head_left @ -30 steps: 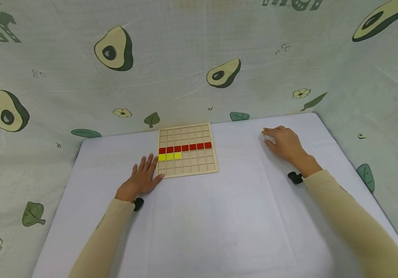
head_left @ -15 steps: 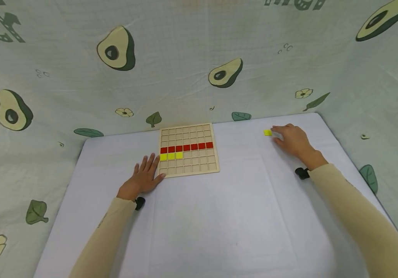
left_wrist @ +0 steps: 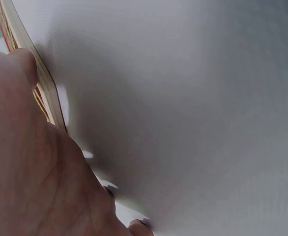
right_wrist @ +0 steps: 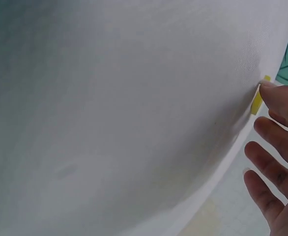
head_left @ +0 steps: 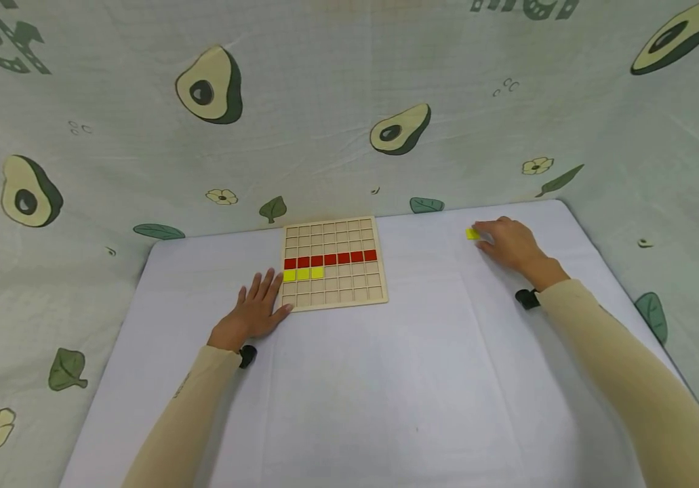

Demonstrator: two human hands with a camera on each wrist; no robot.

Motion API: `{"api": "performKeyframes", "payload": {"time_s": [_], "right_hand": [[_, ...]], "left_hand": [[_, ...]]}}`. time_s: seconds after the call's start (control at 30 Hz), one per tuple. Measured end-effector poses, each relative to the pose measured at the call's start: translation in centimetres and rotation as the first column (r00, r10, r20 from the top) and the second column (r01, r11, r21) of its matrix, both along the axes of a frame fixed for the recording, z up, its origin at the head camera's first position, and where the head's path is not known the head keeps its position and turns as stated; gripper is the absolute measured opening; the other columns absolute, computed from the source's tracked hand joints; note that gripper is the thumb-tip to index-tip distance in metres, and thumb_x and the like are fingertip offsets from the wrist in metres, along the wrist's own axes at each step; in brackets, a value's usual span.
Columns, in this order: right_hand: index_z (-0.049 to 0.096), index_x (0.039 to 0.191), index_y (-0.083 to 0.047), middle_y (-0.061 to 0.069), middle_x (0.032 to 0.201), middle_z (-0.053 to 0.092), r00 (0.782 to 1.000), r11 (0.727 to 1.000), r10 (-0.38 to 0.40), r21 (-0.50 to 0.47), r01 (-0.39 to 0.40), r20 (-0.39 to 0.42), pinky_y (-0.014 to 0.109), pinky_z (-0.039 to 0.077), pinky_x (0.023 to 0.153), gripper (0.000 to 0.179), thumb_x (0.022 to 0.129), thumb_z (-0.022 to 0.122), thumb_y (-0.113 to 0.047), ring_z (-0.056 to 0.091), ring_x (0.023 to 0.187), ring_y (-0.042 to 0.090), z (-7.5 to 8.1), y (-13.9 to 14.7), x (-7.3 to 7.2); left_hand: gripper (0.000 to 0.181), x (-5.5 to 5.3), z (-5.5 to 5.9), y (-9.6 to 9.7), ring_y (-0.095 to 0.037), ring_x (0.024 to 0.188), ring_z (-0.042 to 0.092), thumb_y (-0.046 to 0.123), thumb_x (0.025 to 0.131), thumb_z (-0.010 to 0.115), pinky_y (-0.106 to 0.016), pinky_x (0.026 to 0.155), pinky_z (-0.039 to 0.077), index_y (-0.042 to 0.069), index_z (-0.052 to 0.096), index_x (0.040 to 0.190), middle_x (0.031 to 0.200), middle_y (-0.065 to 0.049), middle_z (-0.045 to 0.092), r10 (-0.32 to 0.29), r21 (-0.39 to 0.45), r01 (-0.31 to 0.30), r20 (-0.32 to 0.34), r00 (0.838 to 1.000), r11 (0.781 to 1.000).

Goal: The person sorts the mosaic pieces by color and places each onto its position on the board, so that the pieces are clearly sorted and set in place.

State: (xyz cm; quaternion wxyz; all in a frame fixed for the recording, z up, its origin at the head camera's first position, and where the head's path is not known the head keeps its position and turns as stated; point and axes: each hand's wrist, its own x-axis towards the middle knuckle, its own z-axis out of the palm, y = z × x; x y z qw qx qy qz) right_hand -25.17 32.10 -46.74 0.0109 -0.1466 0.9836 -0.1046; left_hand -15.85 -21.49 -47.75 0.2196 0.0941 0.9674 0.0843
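A light wooden grid board (head_left: 355,288) lies on the white-covered table, left of its middle. One row of it is filled with red tiles (head_left: 331,259), and three yellow tiles (head_left: 303,274) sit at the left of the row below. My left hand (head_left: 251,312) rests spread beside the board's left edge, thumb at the near corner; in the left wrist view it overlaps the board's edge (left_wrist: 48,91). At the back right, a loose yellow tile (head_left: 472,234) lies by my right hand (head_left: 508,244). Its fingertips reach the tile's edge, fingers loosely bent; a firm hold is not visible.
A pale cloth (head_left: 300,88) printed with avocados and leaves hangs behind the table and at its sides. The white tablecloth (head_left: 380,386) stretches in front of the board and between the two hands.
My right hand first drew back to the right, uncovering the yellow tile, then came slightly left to its edge. The left hand and the board stay put; the head view shifts slightly.
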Motion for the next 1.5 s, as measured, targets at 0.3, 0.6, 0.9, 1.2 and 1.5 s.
{"api": "performKeyframes", "payload": {"time_s": [0.3,0.6,0.9,1.2,1.5], "right_hand": [[0.064,0.141,0.004,0.029,0.133,0.067,1.000,1.000,0.008,0.009,-0.008,0.008,0.062,0.051,0.101,0.045,0.098,0.074,-0.006,0.063,0.116,0.047,-0.4,-0.1,-0.4],[0.073,0.127,0.004,0.027,0.120,0.073,1.000,1.000,0.015,0.014,-0.015,-0.025,0.060,0.054,0.092,0.032,0.096,0.075,-0.004,0.066,0.108,0.045,-0.6,-0.4,-0.7],[0.075,0.122,0.006,0.027,0.116,0.074,0.999,0.999,0.025,0.030,-0.023,-0.036,0.058,0.055,0.092,0.027,0.096,0.075,-0.002,0.066,0.109,0.044,-0.4,-0.9,-0.7],[0.074,0.123,0.008,0.027,0.117,0.074,0.997,0.994,0.066,0.093,-0.063,-0.036,0.057,0.055,0.095,0.028,0.096,0.074,-0.002,0.067,0.111,0.043,-0.1,-1.2,-0.8],[0.074,0.122,0.008,0.025,0.116,0.075,0.993,0.988,0.112,0.107,-0.108,-0.035,0.057,0.056,0.094,0.028,0.096,0.074,-0.003,0.068,0.109,0.042,-0.1,-0.9,-0.7]], "left_hand": [[0.085,0.1,0.0,0.0,-0.047,0.162,-0.005,0.047,0.110,0.048,-0.068,0.127,0.000,0.003,0.006,0.170,0.176,-0.023,-0.004,0.001,0.007,-0.001,-0.005,1.000,1.000],[0.086,0.2,0.0,-0.1,-0.046,0.162,-0.007,0.048,0.110,0.048,-0.068,0.127,-0.001,0.004,0.005,0.170,0.177,-0.022,-0.005,0.003,0.010,-0.003,0.007,1.000,1.000],[0.087,0.3,0.1,-0.1,-0.047,0.162,-0.006,0.048,0.110,0.049,-0.068,0.127,0.000,0.004,0.005,0.170,0.177,-0.022,-0.005,0.007,0.000,-0.007,-0.002,1.000,1.000],[0.084,0.3,0.2,0.1,-0.047,0.162,-0.004,0.046,0.110,0.048,-0.068,0.127,0.001,0.003,0.007,0.170,0.177,-0.023,-0.003,0.003,0.009,-0.003,-0.018,1.000,1.000],[0.086,0.1,0.0,0.0,-0.046,0.162,-0.008,0.047,0.110,0.048,-0.067,0.127,-0.002,0.003,0.005,0.170,0.177,-0.021,-0.006,-0.001,0.019,0.001,-0.008,1.000,1.000]]}}
